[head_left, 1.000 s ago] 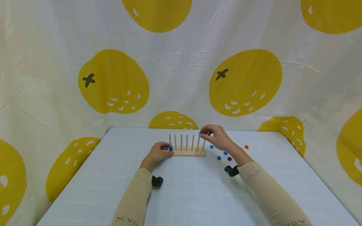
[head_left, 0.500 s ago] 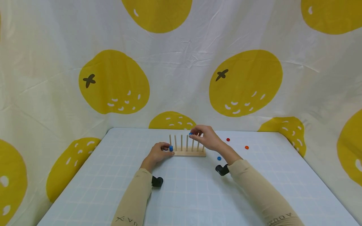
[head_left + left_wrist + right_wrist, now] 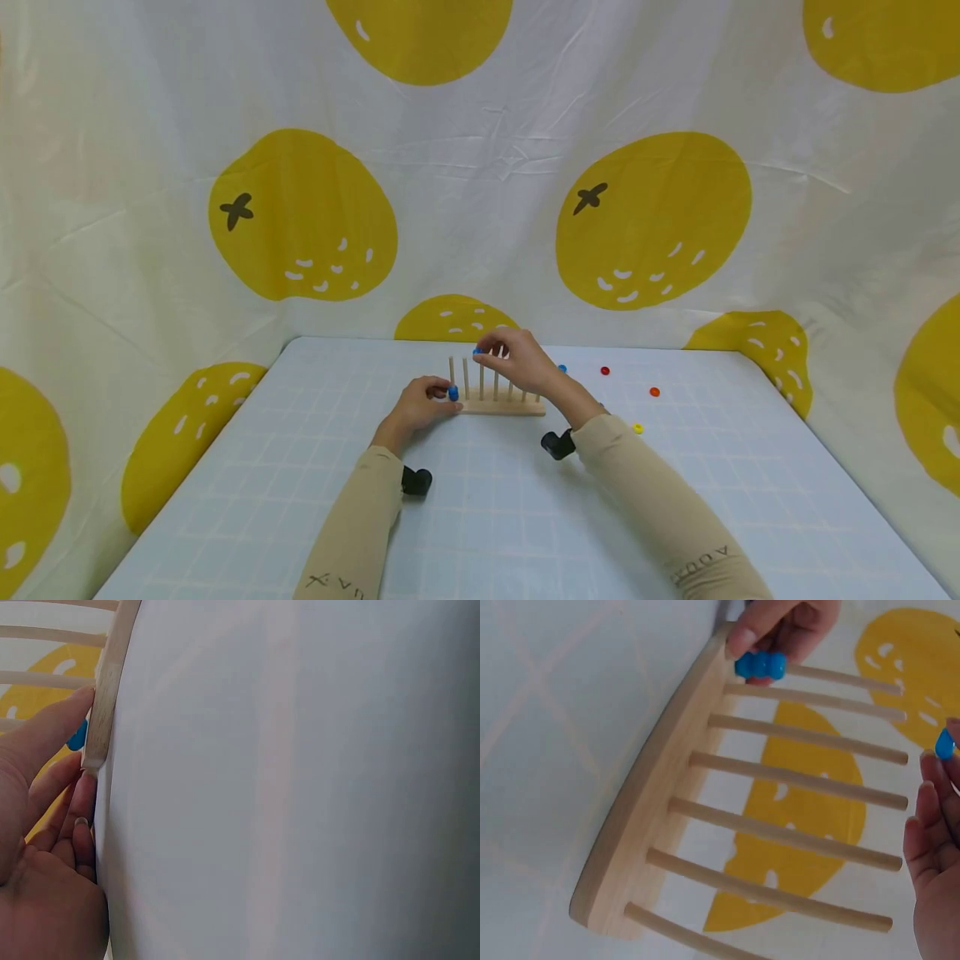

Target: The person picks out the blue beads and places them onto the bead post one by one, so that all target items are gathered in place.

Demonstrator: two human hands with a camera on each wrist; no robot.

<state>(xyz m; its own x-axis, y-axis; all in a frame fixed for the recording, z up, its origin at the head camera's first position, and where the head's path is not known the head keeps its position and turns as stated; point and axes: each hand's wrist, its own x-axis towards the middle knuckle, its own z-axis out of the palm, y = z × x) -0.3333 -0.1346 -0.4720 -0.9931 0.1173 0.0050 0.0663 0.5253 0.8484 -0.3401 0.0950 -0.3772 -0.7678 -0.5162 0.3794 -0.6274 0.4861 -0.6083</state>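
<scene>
A wooden base (image 3: 501, 408) with several upright pegs stands near the back of the table. Blue beads (image 3: 760, 666) are stacked low on the leftmost peg. The left hand (image 3: 417, 407) grips the base's left end, thumb on its front, as the left wrist view also shows at the base end (image 3: 105, 712). Above the pegs left of the middle, the right hand (image 3: 521, 363) pinches one blue bead (image 3: 477, 352) between thumb and fingers; in the right wrist view that bead (image 3: 945, 742) is beside the peg tips, off the pegs.
Right of the base lie loose beads: a blue one (image 3: 562, 368), a red one (image 3: 605, 371), an orange-red one (image 3: 655, 392) and a yellow one (image 3: 638, 428). The right forearm crosses above the table there. A curtain with yellow fruit shapes (image 3: 652, 221) hangs behind the table.
The right hand has moved left above the pegs, carrying the blue bead. Its arm now uncovers the yellow bead and covers other loose beads. The left hand has stayed at the base's left end.
</scene>
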